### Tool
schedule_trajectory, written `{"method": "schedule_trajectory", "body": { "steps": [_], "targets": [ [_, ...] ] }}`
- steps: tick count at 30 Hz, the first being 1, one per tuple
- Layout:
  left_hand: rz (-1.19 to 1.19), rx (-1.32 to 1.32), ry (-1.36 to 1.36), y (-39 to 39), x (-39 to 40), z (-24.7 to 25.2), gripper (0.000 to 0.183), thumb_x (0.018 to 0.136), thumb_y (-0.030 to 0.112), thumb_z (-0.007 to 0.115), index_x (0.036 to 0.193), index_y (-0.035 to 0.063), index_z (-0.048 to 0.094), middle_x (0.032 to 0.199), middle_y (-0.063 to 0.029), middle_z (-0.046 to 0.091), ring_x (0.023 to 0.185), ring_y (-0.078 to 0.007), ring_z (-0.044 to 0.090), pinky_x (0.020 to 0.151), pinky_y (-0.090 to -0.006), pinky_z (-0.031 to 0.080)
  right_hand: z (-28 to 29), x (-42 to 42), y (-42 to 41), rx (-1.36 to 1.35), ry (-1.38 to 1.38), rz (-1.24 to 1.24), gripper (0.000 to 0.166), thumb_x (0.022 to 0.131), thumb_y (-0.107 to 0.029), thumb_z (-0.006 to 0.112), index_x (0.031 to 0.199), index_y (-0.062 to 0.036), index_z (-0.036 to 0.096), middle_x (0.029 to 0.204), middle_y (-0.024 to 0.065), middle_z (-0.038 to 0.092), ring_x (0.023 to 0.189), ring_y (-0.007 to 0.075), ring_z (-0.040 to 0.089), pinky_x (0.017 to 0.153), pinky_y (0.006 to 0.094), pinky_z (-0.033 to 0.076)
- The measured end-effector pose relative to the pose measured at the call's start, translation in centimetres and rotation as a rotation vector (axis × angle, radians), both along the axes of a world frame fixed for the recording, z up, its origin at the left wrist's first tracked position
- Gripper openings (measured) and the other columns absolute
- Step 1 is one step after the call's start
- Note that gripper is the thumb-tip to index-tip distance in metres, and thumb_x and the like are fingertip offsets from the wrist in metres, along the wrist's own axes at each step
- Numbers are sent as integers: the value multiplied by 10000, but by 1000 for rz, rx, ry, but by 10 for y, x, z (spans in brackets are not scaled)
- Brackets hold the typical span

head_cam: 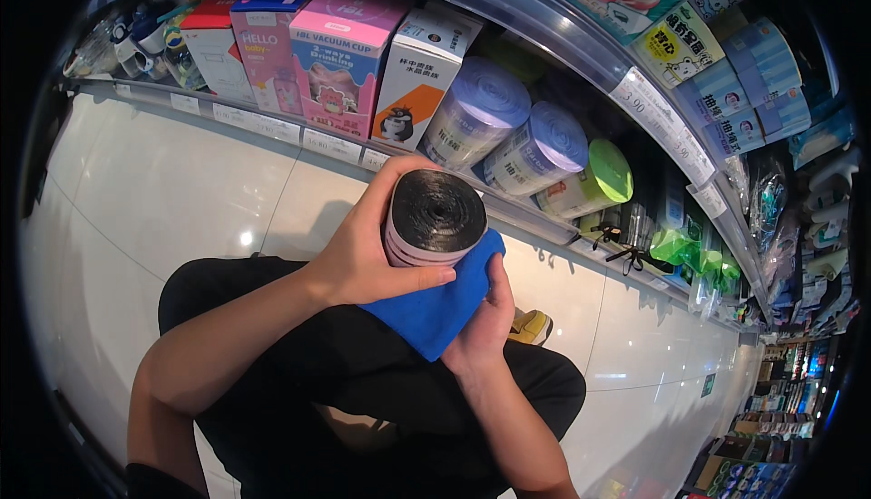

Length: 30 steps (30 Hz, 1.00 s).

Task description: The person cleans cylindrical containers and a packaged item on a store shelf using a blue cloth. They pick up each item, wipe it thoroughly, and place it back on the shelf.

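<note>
My left hand (367, 247) grips a roll of black garbage bags (439, 210), its coiled end facing up at me and a pale pink wrapper around its side. A blue cloth (435, 315) hangs below the roll, held in my right hand (486, 315) and pressed toward the roll's lower right side. Both hands are above my bent knees. The roll's underside is hidden. Just beyond it, two purple garbage bag rolls (486, 108) and a green-topped roll (609, 172) stand on the bottom shelf.
Boxed cups, among them a pink box (347, 57) and a white-and-orange box (425, 77), line the shelf to the left. The shelf's price-tag edge (503, 210) runs close beyond my hands. An upper shelf rail (585, 36) overhangs it. Pale tiles (204, 206) cover the floor.
</note>
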<state>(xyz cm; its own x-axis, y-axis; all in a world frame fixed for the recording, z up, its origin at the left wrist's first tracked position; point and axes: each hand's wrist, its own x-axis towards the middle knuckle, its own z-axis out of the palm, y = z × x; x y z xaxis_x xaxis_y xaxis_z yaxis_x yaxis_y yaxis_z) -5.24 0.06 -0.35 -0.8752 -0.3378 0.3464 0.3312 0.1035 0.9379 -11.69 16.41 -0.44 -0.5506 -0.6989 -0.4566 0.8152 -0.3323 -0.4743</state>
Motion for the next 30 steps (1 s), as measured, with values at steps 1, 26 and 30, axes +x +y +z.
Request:
{"method": "schedule_trajectory", "body": {
  "steps": [1, 26, 30],
  "targets": [
    [-3, -3, -2, 1, 0, 1, 871, 687, 134, 878, 1373, 63, 347, 1239, -111, 544, 1193, -190, 552, 1023, -337, 433, -2, -1, 1, -8, -5, 7, 621, 1028, -490, 359, 1449, -37, 407, 1461, 138, 471, 1328, 309, 460, 1137, 445, 338],
    [169, 502, -337, -12, -1, 10, 558, 911, 382, 669, 1315, 60, 459, 1127, -65, 587, 1005, -134, 550, 815, -281, 441, 3, -13, 12, 18, 80, -249, 547, 989, -422, 427, 1377, -39, 475, 1404, 147, 518, 1269, 330, 513, 1091, 465, 396],
    [171, 499, -435, -19, 1, 3, 612, 928, 527, 562, 1327, 66, 508, 1112, -41, 590, 984, -117, 524, 775, -269, 408, 4, -13, 15, 1, 99, -253, 535, 990, -422, 431, 1365, -44, 487, 1391, 144, 528, 1256, 324, 524, 1083, 462, 405]
  ]
}}
